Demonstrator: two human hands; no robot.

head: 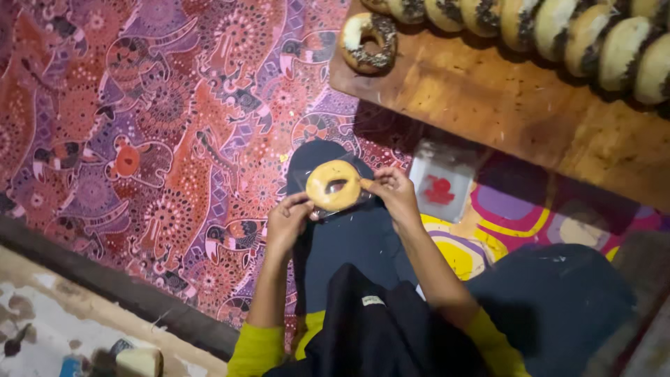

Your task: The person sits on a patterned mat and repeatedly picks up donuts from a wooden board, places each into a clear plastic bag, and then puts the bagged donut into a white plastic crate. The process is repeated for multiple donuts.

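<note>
Doughnut (334,185) in a clear bag (322,209) is held above the lap, pinched between left hand (286,222) and right hand (395,193), presumably to steady the wrapping. More doughnuts (558,31) are lined on the board (488,98).

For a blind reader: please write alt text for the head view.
Both hands, left hand and right hand, hold a ring doughnut in a clear plastic bag over the lap. A wooden board with a row of doughnuts lies beyond.
</note>
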